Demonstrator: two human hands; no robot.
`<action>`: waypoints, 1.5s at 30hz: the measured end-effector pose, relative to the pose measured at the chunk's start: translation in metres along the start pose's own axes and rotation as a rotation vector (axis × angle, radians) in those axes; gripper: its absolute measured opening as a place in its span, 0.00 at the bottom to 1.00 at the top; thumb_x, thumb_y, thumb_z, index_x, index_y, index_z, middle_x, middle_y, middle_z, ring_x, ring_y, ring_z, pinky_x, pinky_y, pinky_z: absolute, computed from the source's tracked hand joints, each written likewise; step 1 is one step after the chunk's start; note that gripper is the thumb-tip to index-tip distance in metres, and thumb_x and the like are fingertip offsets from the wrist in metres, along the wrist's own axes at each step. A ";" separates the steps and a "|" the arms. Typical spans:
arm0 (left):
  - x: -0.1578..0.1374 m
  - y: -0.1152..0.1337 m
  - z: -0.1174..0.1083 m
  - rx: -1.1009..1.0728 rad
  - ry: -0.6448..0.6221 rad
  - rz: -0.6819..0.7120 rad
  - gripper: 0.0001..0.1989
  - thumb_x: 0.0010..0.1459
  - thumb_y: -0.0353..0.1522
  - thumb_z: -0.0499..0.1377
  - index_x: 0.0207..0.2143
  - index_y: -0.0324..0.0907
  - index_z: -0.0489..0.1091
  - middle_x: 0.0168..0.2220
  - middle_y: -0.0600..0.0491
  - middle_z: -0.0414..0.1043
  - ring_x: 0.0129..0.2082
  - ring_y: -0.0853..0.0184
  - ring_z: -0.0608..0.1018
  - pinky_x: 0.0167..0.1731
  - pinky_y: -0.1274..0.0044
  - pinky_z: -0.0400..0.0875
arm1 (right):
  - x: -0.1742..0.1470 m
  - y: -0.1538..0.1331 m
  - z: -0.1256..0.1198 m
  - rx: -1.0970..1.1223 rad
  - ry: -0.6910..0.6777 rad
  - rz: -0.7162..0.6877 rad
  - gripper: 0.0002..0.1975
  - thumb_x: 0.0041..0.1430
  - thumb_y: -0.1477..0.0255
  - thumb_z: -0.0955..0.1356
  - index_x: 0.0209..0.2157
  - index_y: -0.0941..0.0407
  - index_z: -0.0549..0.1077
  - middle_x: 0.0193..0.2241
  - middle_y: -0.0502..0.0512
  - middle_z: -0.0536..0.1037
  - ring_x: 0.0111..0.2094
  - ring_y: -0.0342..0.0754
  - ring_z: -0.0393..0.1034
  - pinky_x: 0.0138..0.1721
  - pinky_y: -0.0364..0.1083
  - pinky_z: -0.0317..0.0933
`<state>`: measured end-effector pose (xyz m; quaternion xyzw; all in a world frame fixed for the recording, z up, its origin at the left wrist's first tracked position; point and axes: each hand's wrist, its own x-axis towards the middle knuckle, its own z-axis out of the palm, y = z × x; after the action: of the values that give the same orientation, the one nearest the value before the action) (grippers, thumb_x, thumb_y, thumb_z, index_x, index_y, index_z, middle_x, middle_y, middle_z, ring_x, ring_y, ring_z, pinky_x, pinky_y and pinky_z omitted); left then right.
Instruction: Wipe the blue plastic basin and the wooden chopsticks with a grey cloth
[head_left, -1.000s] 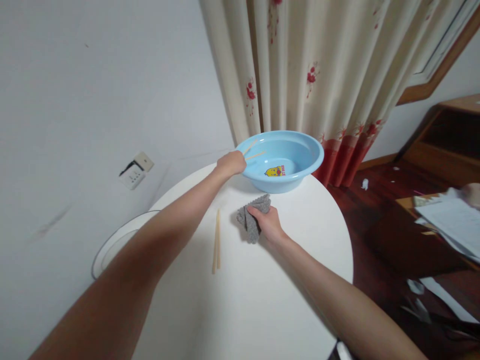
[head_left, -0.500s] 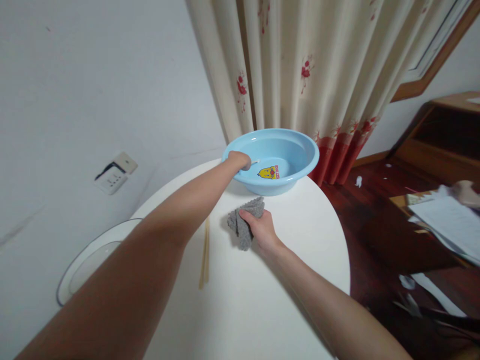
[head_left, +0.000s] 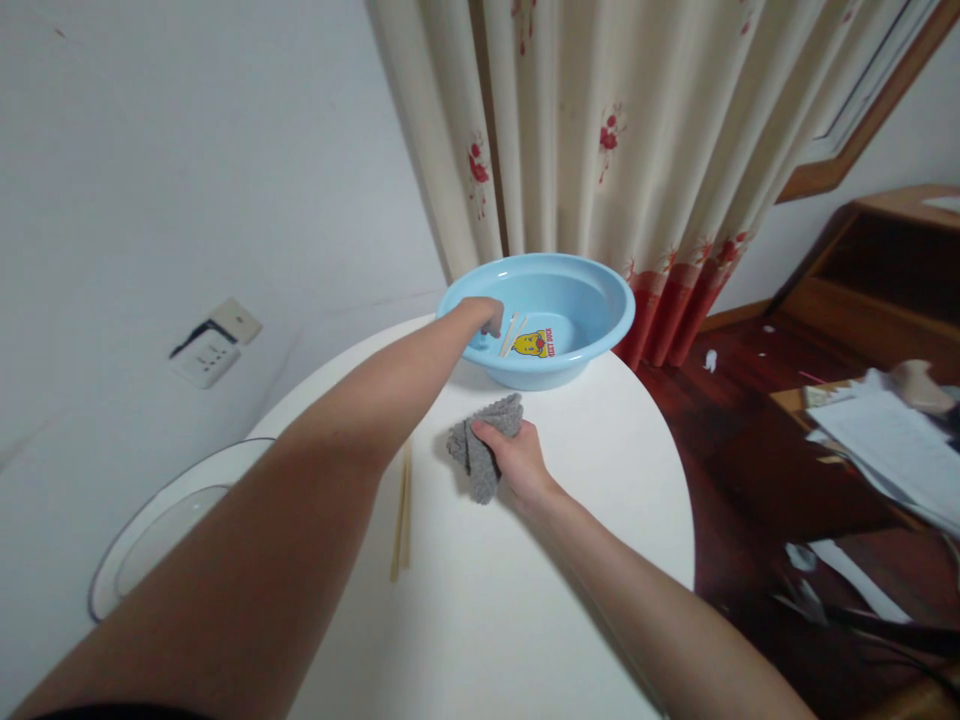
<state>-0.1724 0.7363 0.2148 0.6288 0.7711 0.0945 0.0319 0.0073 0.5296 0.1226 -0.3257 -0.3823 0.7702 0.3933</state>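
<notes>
My left hand (head_left: 486, 314) reaches over the near-left rim into a light blue basin (head_left: 555, 372). Its fingers point downward, partly hidden behind the back of the hand, and seem loose with nothing in them. Just right of the fingertips, two pale chopsticks (head_left: 513, 335) lie on the basin floor, by a yellow duck picture. In front of the basin, my right hand (head_left: 523, 462) is closed on a crumpled grey cloth (head_left: 486, 450), thumb on top, low over the white table. Another pair of wooden chopsticks (head_left: 402, 510) lies on the table, left of the cloth.
A white dark-rimmed plate (head_left: 112, 560) sits at the left, partly behind my left forearm. The round white table (head_left: 480, 620) meets the wall near a socket (head_left: 206, 358). A floral curtain (head_left: 592, 150) hangs behind the basin. Papers (head_left: 889, 430) lie on furniture at the right.
The chopsticks, earlier mostly hidden at my left hand with a tip showing, now lie visible in the basin, and that hand's fingers have loosened. My right hand keeps the cloth. The view has shifted slightly.
</notes>
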 end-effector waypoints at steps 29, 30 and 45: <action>-0.384 -0.064 0.014 0.134 0.030 -0.190 0.13 0.64 0.25 0.56 0.44 0.43 0.79 0.43 0.43 0.79 0.43 0.57 0.81 0.45 0.71 0.72 | -0.031 0.021 -0.003 -0.029 0.040 -0.104 0.19 0.40 0.63 0.82 0.34 0.58 0.81 0.35 0.58 0.86 0.35 0.52 0.80 0.39 0.49 0.75; -0.386 -0.069 0.024 0.124 0.021 -0.189 0.15 0.65 0.24 0.55 0.45 0.43 0.80 0.44 0.43 0.79 0.45 0.57 0.81 0.46 0.70 0.73 | -0.032 0.023 -0.004 -0.035 0.036 -0.106 0.20 0.41 0.63 0.82 0.34 0.59 0.81 0.35 0.59 0.86 0.35 0.52 0.80 0.39 0.49 0.75; -0.398 -0.103 0.048 -0.043 -0.020 0.029 0.24 0.63 0.18 0.49 0.50 0.41 0.80 0.47 0.46 0.79 0.49 0.62 0.80 0.56 0.72 0.73 | -0.020 0.030 -0.006 -0.053 0.085 -0.058 0.21 0.40 0.63 0.82 0.35 0.59 0.81 0.34 0.58 0.86 0.34 0.52 0.80 0.36 0.48 0.74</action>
<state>-0.1809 0.3337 0.1211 0.6401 0.7593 0.1052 0.0515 0.0104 0.5029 0.0985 -0.3572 -0.3947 0.7334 0.4228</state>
